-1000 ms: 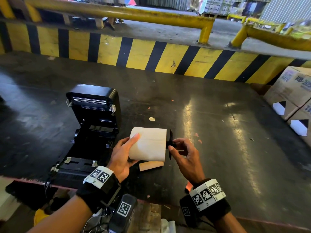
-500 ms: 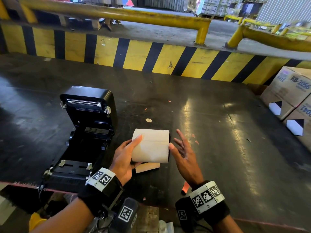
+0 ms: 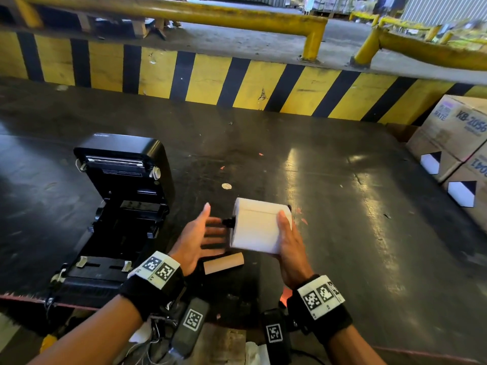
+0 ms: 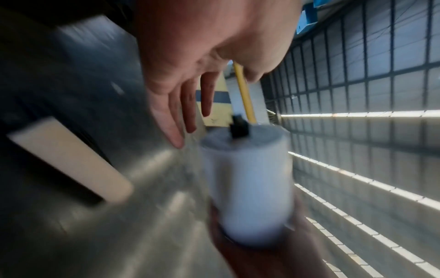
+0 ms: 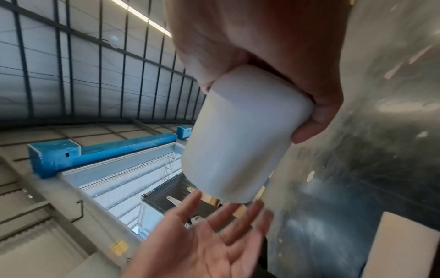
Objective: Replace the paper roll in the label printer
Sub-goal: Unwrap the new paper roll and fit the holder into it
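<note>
My right hand (image 3: pixel 286 233) grips a white paper roll (image 3: pixel 257 225) at its right end, held above the dark table (image 3: pixel 342 206). A black spindle (image 3: pixel 228 222) sticks out of the roll's left end. My left hand (image 3: pixel 204 233) is spread, palm toward that end, close to the spindle tip but holding nothing. The wrist views show the same roll (image 4: pixel 247 188) (image 5: pixel 238 141) and the spread left hand (image 5: pixel 209 237). The black label printer (image 3: pixel 116 206) stands at the left with its lid up and its bay bare. An empty brown cardboard core (image 3: pixel 224 262) lies on the table under the hands.
Cardboard boxes (image 3: pixel 456 143) are stacked at the table's right edge. A yellow and black striped barrier (image 3: pixel 237 83) runs along the far side, with yellow rails (image 3: pixel 210 14) behind. Small scraps dot the tabletop. The table's near edge lies just below my wrists.
The roll passed from my left hand to my right. The right hand pushed the spindle through, and its tip now shows on the left. My left hand let go and spread.
</note>
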Motion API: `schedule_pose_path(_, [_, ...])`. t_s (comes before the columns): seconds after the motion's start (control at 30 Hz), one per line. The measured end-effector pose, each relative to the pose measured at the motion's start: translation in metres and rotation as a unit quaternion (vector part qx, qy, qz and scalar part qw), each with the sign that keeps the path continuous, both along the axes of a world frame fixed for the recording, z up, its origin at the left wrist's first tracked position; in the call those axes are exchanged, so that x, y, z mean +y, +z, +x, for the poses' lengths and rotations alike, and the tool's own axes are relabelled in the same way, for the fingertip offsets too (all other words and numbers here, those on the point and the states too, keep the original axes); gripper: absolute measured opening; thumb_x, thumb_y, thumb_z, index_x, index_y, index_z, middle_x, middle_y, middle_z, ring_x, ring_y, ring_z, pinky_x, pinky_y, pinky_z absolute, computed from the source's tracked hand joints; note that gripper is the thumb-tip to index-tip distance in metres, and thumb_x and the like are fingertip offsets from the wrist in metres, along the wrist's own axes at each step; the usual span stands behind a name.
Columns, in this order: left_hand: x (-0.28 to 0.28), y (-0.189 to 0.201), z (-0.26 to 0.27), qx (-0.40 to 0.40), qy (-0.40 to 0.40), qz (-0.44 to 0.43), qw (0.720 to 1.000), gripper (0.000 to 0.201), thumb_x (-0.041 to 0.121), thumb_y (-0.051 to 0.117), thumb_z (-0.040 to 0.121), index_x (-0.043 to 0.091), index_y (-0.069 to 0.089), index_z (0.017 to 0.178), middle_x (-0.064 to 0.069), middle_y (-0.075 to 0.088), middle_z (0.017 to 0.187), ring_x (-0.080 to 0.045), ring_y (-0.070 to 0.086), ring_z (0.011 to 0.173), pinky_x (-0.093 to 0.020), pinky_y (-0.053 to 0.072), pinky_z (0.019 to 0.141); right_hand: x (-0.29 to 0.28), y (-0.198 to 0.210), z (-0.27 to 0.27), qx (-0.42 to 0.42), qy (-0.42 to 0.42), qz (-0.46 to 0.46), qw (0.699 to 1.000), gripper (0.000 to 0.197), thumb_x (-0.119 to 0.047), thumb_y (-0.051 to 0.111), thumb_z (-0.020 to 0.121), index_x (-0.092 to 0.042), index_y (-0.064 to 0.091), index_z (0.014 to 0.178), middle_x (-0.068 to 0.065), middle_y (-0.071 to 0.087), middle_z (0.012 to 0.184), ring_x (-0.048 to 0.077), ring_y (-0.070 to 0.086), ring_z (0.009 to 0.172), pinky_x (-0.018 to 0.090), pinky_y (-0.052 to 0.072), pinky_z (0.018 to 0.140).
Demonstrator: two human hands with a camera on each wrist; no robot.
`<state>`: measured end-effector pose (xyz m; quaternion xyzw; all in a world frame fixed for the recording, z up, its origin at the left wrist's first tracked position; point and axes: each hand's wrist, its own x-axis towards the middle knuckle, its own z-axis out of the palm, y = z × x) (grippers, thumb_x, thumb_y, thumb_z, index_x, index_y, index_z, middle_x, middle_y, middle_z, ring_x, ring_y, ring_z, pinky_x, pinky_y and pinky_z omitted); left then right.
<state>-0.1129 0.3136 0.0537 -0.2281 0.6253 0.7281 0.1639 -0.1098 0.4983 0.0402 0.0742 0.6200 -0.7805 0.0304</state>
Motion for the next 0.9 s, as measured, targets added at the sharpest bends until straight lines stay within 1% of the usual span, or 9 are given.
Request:
schedule_pose_path(0.07, [-0.007,-0.019,-0.01,0.03,-0.025,-0.17,0.985,0.02,0.03,0.053,0.093,0.014,0.064,0.088,-0.016,0.068,0.102,-0.023,0.063,0.087,-0.037,0.053,0.077,0.008,-0.005,-0.003,-0.032,-0.009,-0.007,0.999,0.053,-0.058,0.051,0.081,-0.023,0.055,0.12,0.012,0.066,0.117,0.026,0.066,0.104,0.051,0.053,0.091])
schedule_pose_path(0.13, [-0.014,-0.046,-0.024,0.051,-0.088,-0.354,0.93,0.013,0.016,0.062,0.084,0.019,0.064,0.072,-0.016,0.072,0.096,-0.027,0.066,0.087,-0.033,0.052,0.078,0.016,-0.012,-0.008,-0.044,-0.011,-0.003,0.999,0.041,-0.052,0.047,0.087,-0.026,0.055,0.117,0.012,0.066,0.117,0.026,0.065,0.103,0.051,0.054,0.088])
schedule_pose_path(0.2, [-0.016,-0.066,-0.035,0.039,-0.148,-0.461,0.874,0.015,0.016,0.066,0.079,0.024,0.061,0.068,-0.014,0.072,0.098,-0.031,0.067,0.093,-0.036,0.053,0.084,0.024,-0.016,-0.012,-0.05,-0.008,-0.003,0.999,0.028,-0.047,0.044,0.092,-0.03,0.056,0.111,0.011,0.066,0.116,0.026,0.065,0.103,0.053,0.054,0.089])
schedule_pose_path(0.27, [-0.014,-0.07,-0.04,0.029,-0.203,-0.524,0.827,0.005,0.015,0.065,0.081,0.02,0.064,0.083,-0.011,0.068,0.107,-0.03,0.065,0.099,-0.037,0.052,0.087,0.029,-0.019,-0.015,-0.055,-0.004,-0.008,0.998,0.024,-0.045,0.042,0.093,-0.032,0.057,0.107,0.009,0.067,0.113,0.025,0.066,0.101,0.052,0.053,0.09])
schedule_pose_path(0.43, [-0.006,-0.084,-0.055,-0.006,-0.366,-0.625,0.689,0.029,0.007,0.058,0.084,0.013,0.059,0.113,-0.011,0.059,0.124,-0.03,0.058,0.114,-0.039,0.049,0.093,0.036,-0.023,-0.02,-0.066,0.004,-0.005,0.998,0.034,-0.046,0.042,0.092,-0.029,0.052,0.119,0.008,0.065,0.115,0.025,0.064,0.103,0.043,0.059,0.076])
schedule_pose_path(0.5, [-0.004,-0.085,-0.058,-0.015,-0.404,-0.64,0.653,0.035,0.007,0.062,0.083,0.011,0.054,0.117,-0.012,0.055,0.127,-0.031,0.054,0.118,-0.039,0.047,0.092,0.037,-0.025,-0.022,-0.072,0.005,-0.005,0.997,0.038,-0.047,0.042,0.092,-0.027,0.049,0.123,0.008,0.065,0.115,0.025,0.064,0.103,0.039,0.059,0.07])
schedule_pose_path(0.57, [-0.004,-0.087,-0.06,-0.01,-0.42,-0.64,0.643,0.034,0.004,0.061,0.083,0.008,0.053,0.116,-0.014,0.054,0.127,-0.033,0.055,0.116,-0.039,0.048,0.091,0.037,-0.026,-0.025,-0.075,0.005,-0.009,0.997,0.044,-0.05,0.045,0.088,-0.026,0.049,0.125,0.009,0.065,0.116,0.025,0.064,0.103,0.041,0.059,0.075])
schedule_pose_path(0.7, [-0.009,-0.088,-0.063,-0.002,-0.426,-0.63,0.649,0.028,-0.001,0.059,0.082,0.003,0.057,0.11,-0.018,0.059,0.122,-0.035,0.06,0.111,-0.039,0.051,0.09,0.033,-0.028,-0.029,-0.071,0.007,-0.001,0.997,0.053,-0.057,0.049,0.076,-0.029,0.052,0.121,0.008,0.065,0.118,0.025,0.064,0.105,0.054,0.051,0.093])
schedule_pose_path(0.9, [-0.02,-0.086,-0.061,0.009,-0.395,-0.584,0.709,0.032,0.002,0.064,0.079,0.004,0.054,0.109,-0.018,0.061,0.118,-0.035,0.061,0.108,-0.039,0.05,0.087,0.025,-0.028,-0.031,-0.082,0.008,0.006,0.997,0.038,-0.055,0.048,0.079,-0.034,0.056,0.11,0.007,0.067,0.114,0.025,0.065,0.104,0.056,0.05,0.094])
